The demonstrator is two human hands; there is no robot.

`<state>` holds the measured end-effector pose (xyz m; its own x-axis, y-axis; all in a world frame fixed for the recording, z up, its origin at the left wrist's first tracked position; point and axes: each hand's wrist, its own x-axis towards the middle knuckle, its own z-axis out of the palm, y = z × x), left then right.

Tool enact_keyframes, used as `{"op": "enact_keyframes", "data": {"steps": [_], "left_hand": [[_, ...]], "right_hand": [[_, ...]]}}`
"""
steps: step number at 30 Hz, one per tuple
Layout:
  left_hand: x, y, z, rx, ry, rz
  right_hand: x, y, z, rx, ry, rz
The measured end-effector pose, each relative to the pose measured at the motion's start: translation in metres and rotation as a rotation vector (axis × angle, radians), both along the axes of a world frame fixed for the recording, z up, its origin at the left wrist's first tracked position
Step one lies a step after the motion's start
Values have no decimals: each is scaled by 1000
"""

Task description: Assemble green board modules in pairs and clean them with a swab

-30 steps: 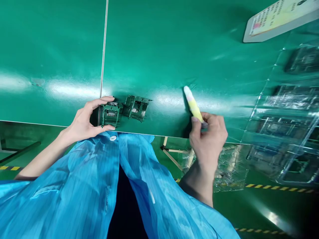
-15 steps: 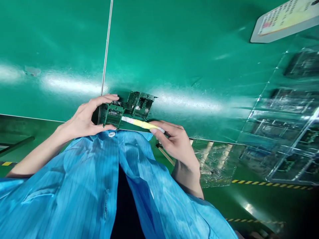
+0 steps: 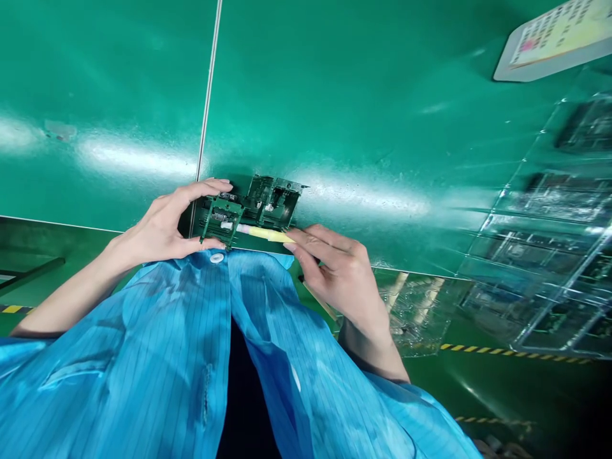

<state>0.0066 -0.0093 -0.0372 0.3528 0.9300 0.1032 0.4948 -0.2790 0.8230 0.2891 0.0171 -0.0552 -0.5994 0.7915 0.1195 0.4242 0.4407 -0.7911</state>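
My left hand (image 3: 167,220) grips a small green circuit board assembly (image 3: 221,215) by opposite edges, thumb on the near edge and fingers on the far one. A slim yellow pen-like stick (image 3: 268,234) with a whitish tip is pinched between the thumb and fingers of my right hand (image 3: 337,264). Its tip reaches over the held board from the right; whether it touches is too small to tell. Right beside, a second board assembly (image 3: 275,201) with upright walls lies on the green bench, seemingly joined to the first one.
The green bench top (image 3: 358,95) has a seam (image 3: 209,95) running away from me. Clear plastic trays (image 3: 540,255) with several boards stand at the right. A printed card (image 3: 549,44) lies at the far right. Below the bench edge is a plastic-covered item (image 3: 421,306).
The stick's tip has moved left, from the board's right edge to over its middle. My right fingers now cover the stick's rear end. The view has shifted slightly.
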Motion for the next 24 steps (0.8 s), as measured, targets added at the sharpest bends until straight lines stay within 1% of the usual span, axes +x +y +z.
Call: {"op": "enact_keyframes", "data": {"steps": [7, 13, 15, 17, 19, 20, 22, 24], "left_hand": [[0, 0, 0, -22, 12, 10], [-1, -1, -1, -36, -1, 17], [-1, -1, -1, -39, 4, 21], [-1, -1, -1, -41, 8, 25], [-1, -1, -2, -40, 2, 24], [-1, -2, -2, -34, -4, 22], [-1, -2, -2, -23, -18, 21], [-1, -3, -3, -32, -19, 29]], "right_hand": [[4, 1, -3, 19, 22, 15], [-4, 1, -8, 33, 20, 21], [4, 4, -7, 6, 23, 23], [21, 7, -5, -49, 34, 12], [43, 8, -2, -108, 60, -33], [54, 8, -1, -129, 77, -82], [72, 6, -1, -159, 105, -214], [83, 3, -3, -185, 145, -346]]}}
